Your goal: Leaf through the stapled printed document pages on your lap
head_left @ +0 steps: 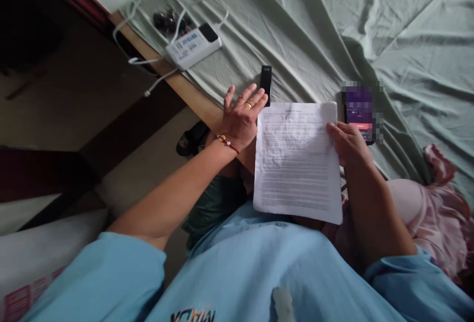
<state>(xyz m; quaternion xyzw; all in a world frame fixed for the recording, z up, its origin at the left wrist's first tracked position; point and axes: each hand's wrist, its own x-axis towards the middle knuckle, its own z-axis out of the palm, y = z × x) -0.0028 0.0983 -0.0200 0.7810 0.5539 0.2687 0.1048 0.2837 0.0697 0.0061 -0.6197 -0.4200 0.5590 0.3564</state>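
Note:
A sheet of printed paper [296, 164] lies over my lap and the bed's edge, its lines of text too small to read. My right hand [348, 141] pinches it by its right edge, thumb on top. My left hand [242, 117], with a ring and a red beaded bracelet, is open with its fingers spread at the paper's upper left. Its fingertips are at the lower end of a slim black device [265, 80] on the sheet; whether they touch it I cannot tell.
On the pale green bedsheet [296, 40] sit a white power bank [194, 45] with white cables and a small dark cluster [172, 20]. A phone [359, 114] with a lit screen lies right of the paper. Pink cloth [440, 213] is at lower right. The wooden edge [200, 100] drops to the floor.

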